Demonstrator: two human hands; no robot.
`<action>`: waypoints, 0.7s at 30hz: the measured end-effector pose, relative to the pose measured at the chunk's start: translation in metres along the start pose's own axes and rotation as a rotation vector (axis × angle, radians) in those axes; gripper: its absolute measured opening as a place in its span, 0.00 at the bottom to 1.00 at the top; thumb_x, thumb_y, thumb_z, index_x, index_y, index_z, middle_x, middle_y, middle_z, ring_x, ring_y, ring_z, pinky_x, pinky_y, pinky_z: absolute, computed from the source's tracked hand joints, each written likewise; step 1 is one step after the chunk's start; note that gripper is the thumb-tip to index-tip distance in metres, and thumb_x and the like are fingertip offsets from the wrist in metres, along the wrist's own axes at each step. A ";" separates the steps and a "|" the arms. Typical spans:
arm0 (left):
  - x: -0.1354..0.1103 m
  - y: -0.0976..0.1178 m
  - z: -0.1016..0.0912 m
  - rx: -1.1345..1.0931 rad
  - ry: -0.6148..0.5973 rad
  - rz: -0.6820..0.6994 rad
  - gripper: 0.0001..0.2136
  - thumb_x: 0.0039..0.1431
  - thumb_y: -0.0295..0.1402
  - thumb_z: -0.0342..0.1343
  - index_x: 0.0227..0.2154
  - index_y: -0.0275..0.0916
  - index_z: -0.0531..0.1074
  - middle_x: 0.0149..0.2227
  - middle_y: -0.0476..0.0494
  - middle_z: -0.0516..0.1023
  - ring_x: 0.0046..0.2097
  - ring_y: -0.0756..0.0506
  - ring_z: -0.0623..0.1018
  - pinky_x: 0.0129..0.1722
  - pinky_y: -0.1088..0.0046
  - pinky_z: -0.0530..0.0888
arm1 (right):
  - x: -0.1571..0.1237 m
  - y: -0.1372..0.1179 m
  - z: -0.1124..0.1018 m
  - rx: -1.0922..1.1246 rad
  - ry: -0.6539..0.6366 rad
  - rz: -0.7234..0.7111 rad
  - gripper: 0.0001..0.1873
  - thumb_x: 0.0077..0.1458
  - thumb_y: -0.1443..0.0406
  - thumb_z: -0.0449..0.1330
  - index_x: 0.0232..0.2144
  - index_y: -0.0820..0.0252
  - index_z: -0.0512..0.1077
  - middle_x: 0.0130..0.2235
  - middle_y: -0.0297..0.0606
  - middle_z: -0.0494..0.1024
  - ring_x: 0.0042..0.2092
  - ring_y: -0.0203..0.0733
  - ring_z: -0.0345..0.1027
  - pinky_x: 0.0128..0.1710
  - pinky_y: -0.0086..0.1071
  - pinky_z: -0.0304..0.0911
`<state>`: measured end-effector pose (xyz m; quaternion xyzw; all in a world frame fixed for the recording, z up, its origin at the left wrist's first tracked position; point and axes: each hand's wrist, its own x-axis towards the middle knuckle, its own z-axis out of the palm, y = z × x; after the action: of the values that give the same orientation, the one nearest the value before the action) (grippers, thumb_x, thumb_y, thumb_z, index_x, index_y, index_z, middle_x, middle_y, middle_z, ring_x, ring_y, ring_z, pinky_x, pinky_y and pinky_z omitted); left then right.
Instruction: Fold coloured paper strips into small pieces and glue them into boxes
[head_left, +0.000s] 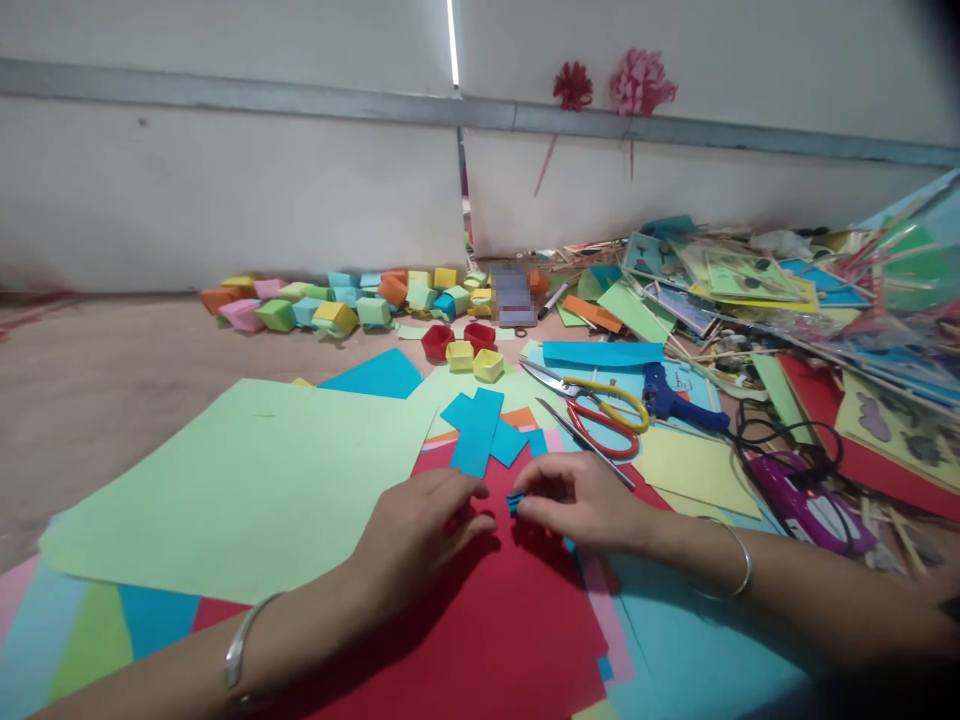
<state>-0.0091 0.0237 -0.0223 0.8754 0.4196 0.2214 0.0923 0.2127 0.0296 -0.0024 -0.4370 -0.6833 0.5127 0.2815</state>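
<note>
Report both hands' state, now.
Left hand: open, fingers loosely curled, nothing visible in it.
Right hand: closed, pinching a small folded blue paper piece.

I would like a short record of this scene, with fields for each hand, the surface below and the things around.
Left hand: thumb and fingers apart, nothing visible held
Right hand: pinching a small folded blue paper piece
Below the fingers: red paper sheet
Just ahead: overlapping blue paper strips
Farther ahead: two red paper cups, two yellow paper cups
Ahead, rightward: blue glue gun
</note>
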 end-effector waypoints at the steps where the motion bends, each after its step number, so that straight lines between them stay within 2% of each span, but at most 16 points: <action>1: 0.001 -0.003 -0.002 0.051 0.020 -0.008 0.08 0.62 0.36 0.53 0.34 0.40 0.75 0.27 0.47 0.79 0.28 0.46 0.76 0.27 0.74 0.69 | 0.002 -0.001 -0.004 -0.028 0.044 -0.005 0.05 0.50 0.66 0.61 0.31 0.62 0.75 0.26 0.33 0.76 0.27 0.32 0.68 0.27 0.26 0.64; 5: 0.010 -0.010 -0.007 0.264 0.066 -0.001 0.08 0.59 0.32 0.57 0.41 0.40 0.76 0.40 0.38 0.79 0.40 0.39 0.77 0.34 0.66 0.73 | 0.012 0.000 -0.024 -0.206 0.290 -0.132 0.07 0.53 0.64 0.60 0.33 0.62 0.75 0.30 0.36 0.78 0.29 0.34 0.68 0.29 0.28 0.64; 7: 0.015 -0.011 -0.006 0.321 0.005 0.011 0.10 0.58 0.31 0.58 0.43 0.40 0.76 0.45 0.35 0.78 0.43 0.37 0.76 0.37 0.63 0.74 | 0.016 0.003 -0.032 -0.297 0.406 -0.202 0.09 0.53 0.63 0.61 0.37 0.62 0.75 0.32 0.37 0.77 0.30 0.35 0.67 0.31 0.30 0.63; 9: 0.017 -0.011 -0.004 0.327 -0.069 0.012 0.08 0.59 0.30 0.58 0.40 0.38 0.76 0.45 0.33 0.78 0.43 0.37 0.76 0.39 0.61 0.74 | 0.019 0.006 -0.036 -0.365 0.480 -0.251 0.12 0.53 0.63 0.62 0.41 0.62 0.74 0.34 0.38 0.77 0.31 0.36 0.66 0.32 0.30 0.63; 12: 0.017 -0.013 0.001 0.298 -0.118 0.040 0.06 0.61 0.30 0.55 0.33 0.36 0.77 0.39 0.34 0.79 0.39 0.38 0.77 0.37 0.61 0.73 | 0.019 0.009 -0.036 -0.413 0.492 -0.299 0.11 0.56 0.66 0.59 0.42 0.62 0.72 0.35 0.38 0.76 0.32 0.36 0.66 0.33 0.31 0.63; 17: 0.011 -0.015 0.003 0.322 -0.125 0.108 0.11 0.61 0.23 0.49 0.27 0.36 0.75 0.31 0.38 0.78 0.33 0.41 0.75 0.31 0.65 0.70 | 0.016 0.007 -0.031 -0.484 0.404 -0.343 0.08 0.56 0.70 0.55 0.37 0.62 0.73 0.34 0.39 0.77 0.33 0.37 0.66 0.34 0.31 0.62; 21: 0.009 -0.013 0.003 0.328 -0.127 0.112 0.12 0.62 0.24 0.48 0.25 0.36 0.73 0.31 0.37 0.77 0.32 0.40 0.75 0.30 0.64 0.70 | 0.015 0.005 -0.031 -0.464 0.455 -0.373 0.07 0.56 0.71 0.54 0.35 0.61 0.73 0.33 0.39 0.76 0.32 0.37 0.66 0.34 0.31 0.62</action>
<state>-0.0115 0.0389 -0.0270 0.9131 0.3938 0.0989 -0.0380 0.2330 0.0576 0.0016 -0.4600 -0.7691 0.1741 0.4081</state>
